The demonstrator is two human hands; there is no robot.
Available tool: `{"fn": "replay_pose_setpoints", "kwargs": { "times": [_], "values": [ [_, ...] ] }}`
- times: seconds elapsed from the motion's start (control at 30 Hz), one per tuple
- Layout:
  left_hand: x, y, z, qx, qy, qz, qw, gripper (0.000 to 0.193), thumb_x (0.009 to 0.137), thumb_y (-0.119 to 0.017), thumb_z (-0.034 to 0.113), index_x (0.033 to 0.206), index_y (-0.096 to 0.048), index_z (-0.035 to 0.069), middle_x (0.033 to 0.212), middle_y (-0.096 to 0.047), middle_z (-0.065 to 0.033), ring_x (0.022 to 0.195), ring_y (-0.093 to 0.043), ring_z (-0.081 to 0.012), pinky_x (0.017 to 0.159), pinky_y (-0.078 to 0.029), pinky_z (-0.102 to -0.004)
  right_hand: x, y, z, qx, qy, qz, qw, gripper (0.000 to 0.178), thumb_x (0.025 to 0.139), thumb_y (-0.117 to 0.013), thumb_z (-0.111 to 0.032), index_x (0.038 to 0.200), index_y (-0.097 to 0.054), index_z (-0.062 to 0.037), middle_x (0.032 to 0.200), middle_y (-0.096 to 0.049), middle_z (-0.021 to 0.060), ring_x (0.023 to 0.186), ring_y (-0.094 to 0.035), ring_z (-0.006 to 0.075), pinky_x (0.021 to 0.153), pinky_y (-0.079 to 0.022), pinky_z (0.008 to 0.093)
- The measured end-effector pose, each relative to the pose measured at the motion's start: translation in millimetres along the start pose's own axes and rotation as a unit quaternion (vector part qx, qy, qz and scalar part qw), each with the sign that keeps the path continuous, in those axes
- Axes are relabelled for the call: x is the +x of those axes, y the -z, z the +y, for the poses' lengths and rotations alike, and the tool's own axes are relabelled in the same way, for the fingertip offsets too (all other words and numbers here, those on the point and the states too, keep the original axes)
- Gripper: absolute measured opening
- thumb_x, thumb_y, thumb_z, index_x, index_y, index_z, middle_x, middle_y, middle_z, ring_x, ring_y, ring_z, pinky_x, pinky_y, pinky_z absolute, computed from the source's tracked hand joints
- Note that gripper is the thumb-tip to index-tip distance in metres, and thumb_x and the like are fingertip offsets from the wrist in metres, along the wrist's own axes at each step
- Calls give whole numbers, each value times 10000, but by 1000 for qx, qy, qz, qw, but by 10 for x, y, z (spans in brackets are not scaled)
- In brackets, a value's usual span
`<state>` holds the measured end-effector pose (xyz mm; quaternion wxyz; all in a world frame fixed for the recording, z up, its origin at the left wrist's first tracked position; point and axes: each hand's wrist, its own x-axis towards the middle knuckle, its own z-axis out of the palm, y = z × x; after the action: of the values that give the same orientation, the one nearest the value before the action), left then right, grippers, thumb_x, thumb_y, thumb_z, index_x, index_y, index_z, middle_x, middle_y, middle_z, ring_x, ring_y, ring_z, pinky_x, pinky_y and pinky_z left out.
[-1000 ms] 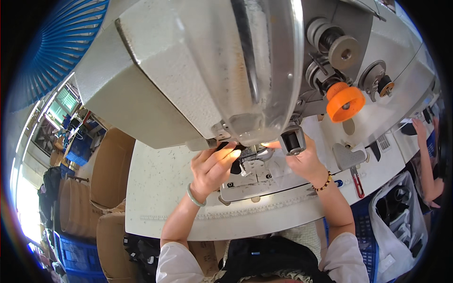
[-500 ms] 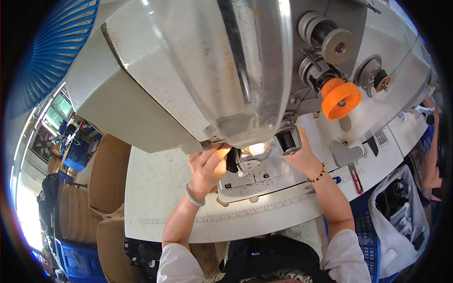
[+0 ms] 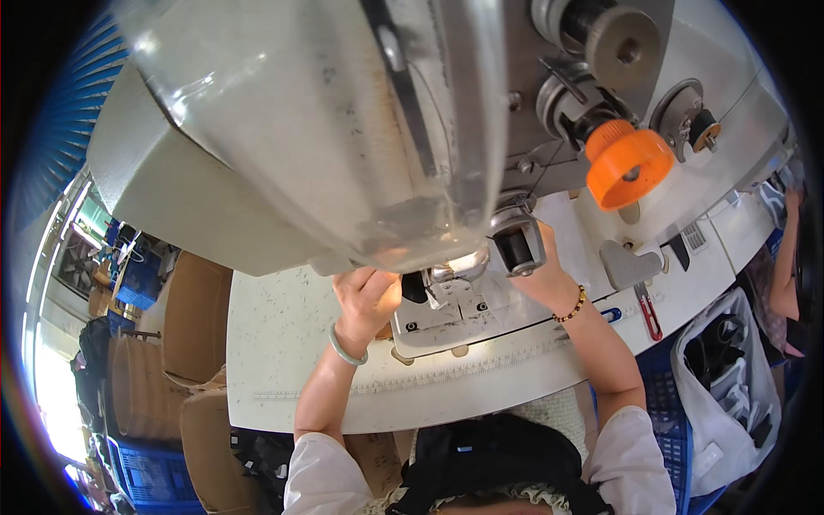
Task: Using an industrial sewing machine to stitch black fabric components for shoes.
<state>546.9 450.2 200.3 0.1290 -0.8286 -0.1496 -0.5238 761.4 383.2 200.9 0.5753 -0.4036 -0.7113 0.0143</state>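
Sewing machine (image 3: 197, 197): one, at twelve o'clock of the needle plate (image 3: 446, 319), over your white surface (image 3: 283, 343). Black piece (image 3: 415, 288): one, material unclear; at ten o'clock of the plate, beside your fingers. Your left hand (image 3: 364, 300): nine o'clock; fingers curled together at the piece's left edge; you cannot tell whether they clamp it. Your right hand (image 3: 546, 281): two o'clock, partly behind a black-cored metal fitting (image 3: 517, 251); fingertips hidden, grip cannot be told. Red-handled tool (image 3: 650, 314): three o'clock, on the surface. Cardboard box (image 3: 199, 322): nine o'clock, beyond the surface's edge.
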Motion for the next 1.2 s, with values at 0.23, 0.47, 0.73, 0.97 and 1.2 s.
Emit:
{"fn": "replay_pose_setpoints", "kwargs": {
  "times": [0.23, 0.47, 0.73, 0.97, 1.2],
  "values": [
    [18, -39, -25, 7, -24, 10, 1000, 264, 570, -640, -114, 759, -557, 50, 740, -587, -76, 599, -566, -234, 517, -447, -301, -36, -3, 12, 35, -30, -10, 999, 360, 679, -498, 122, 956, -629, -66, 1055, -554, 146, 954, -566, 273, 774, -478, 325],
    [-120, -266, -185, 38, 67, 11, 997, 223, 617, -669, -22, 821, -650, 67, 751, -639, -64, 664, -592, -270, 626, -468, -347, 15, -302, 214, 329, -5, 163, 930, 404, 773, -524, 119, 1127, -407, -37, 1246, -462, 182, 1016, -566, 252, 824, -495, 304],
    [-204, -549, -540, -137, 232, -17, 963, 153, 712, -637, 52, 864, -649, 42, 832, -639, -107, 784, -596, -296, 677, -464, -368, 350, -257, 484, 7, -146, -94, 985, 422, 780, -590, -83, 1174, -455, -15, 1164, -539, 155, 1100, -503, 318, 917, -422, 366],
    [-89, -288, -442, 215, -52, -117, 968, 204, 694, -603, 25, 893, -644, 49, 843, -630, -100, 758, -595, -308, 685, -473, -373, 458, -183, 361, -7, 10, -101, 995, 261, 744, -585, -113, 991, -593, -29, 1073, -576, 120, 1017, -532, 284, 860, -440, 363],
    [-159, -269, -497, 97, 31, 24, 994, 162, 630, -639, -27, 772, -620, 47, 741, -599, -90, 626, -565, -289, 584, -470, -361, 520, 23, 326, -212, 144, 10, 966, 170, 713, -613, -151, 854, -614, -54, 879, -610, 107, 878, -577, 272, 810, -440, 368]
  ]
}}
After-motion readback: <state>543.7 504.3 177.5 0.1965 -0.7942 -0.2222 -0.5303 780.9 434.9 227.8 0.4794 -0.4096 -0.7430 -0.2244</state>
